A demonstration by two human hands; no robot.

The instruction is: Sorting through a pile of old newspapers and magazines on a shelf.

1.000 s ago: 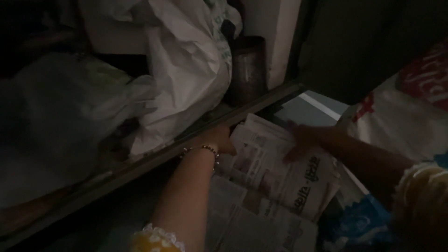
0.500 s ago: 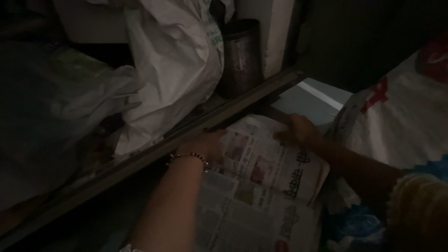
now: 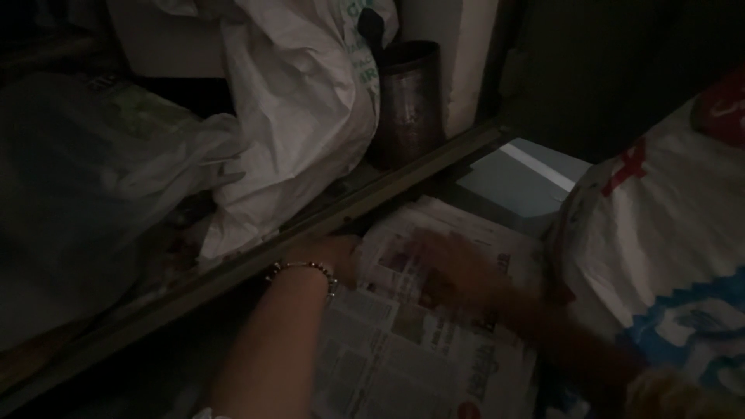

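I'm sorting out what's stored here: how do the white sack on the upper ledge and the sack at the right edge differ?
The white sack on the ledge is plain white with faint green print; the right sack bears red and blue markings. The white sack slumps crumpled against a dark metal canister; the right sack bulges beside the newspaper. Both look like woven plastic.

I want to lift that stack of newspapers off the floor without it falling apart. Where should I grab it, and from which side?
Probably by the far edge near the ledge, where the left hand already rests on the newspapers. The sheets lie flat and loose, so sliding fingers underneath from the left seems safest. The right hand lies on top, and the white sack crowds the right side.
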